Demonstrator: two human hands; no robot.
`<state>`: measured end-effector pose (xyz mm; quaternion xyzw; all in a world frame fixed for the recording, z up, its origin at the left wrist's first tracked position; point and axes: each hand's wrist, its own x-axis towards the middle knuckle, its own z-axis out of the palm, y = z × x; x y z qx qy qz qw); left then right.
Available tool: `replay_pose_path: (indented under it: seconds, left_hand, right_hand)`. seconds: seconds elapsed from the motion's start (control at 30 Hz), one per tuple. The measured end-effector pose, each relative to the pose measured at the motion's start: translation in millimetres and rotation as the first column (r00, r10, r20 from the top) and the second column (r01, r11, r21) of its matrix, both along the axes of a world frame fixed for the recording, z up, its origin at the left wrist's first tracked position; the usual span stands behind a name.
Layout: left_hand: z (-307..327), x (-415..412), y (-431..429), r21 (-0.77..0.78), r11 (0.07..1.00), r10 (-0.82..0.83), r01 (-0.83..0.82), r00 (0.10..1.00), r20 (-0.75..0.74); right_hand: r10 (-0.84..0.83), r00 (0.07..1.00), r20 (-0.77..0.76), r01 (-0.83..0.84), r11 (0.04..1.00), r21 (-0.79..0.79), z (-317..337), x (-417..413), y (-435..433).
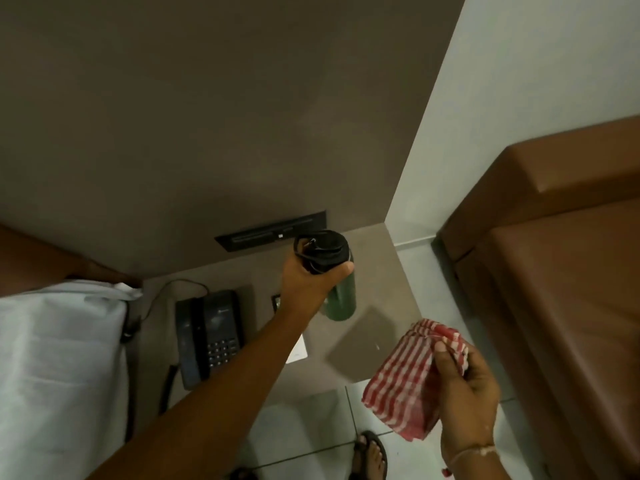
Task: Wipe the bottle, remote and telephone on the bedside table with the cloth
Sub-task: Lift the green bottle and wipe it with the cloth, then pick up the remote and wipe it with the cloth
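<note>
A green bottle (pixel 341 301) with a black cap is gripped near its top by my left hand (pixel 310 280), over the back of the brown bedside table (pixel 377 327). Whether the bottle's base touches the table I cannot tell. My right hand (pixel 465 386) holds a folded red-and-white checked cloth (pixel 407 372) off the table's front right corner. The black telephone (pixel 209 336) lies on the table's left part, under my left forearm's far side. A white flat object (pixel 299 349), partly hidden by my forearm, may be the remote.
A bed with white sheets (pixel 59 368) borders the table on the left. A brown padded bench (pixel 561 289) stands on the right. A black socket panel (pixel 270 233) sits in the wall behind the bottle. My sandalled foot (pixel 372 457) is on the tiled floor.
</note>
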<state>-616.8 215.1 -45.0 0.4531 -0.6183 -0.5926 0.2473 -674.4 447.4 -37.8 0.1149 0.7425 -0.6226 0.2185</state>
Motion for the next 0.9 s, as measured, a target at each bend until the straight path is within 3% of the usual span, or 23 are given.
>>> replay_pose_path:
  seconds: [0.23, 0.7, 0.83, 0.9]
  left_hand:
    - [-74.9, -16.4, 10.7, -0.061, 0.997, -0.037, 0.038, 0.999, 0.011]
    - [-114.9, 0.7, 33.9, -0.174, 0.980, -0.109, 0.099, 0.993, -0.046]
    - [-121.4, 9.4, 28.9, -0.174, 0.958, -0.228, 0.227, 0.974, 0.016]
    - [-130.8, 25.1, 26.8, -0.148, 0.947, -0.268, 0.284, 0.956, 0.121]
  right_hand:
    - [-0.046, 0.981, 0.188, 0.072, 0.989, -0.131, -51.4, -8.6, 0.5]
    - [-0.019, 0.973, 0.231, 0.065, 0.980, -0.190, -68.4, -8.3, -12.3]
    - [-0.019, 0.973, 0.229, 0.062, 0.982, -0.179, -72.5, -6.7, -13.8]
    - [-0.026, 0.972, 0.231, 0.067, 0.983, -0.169, -73.6, -5.5, -13.6]
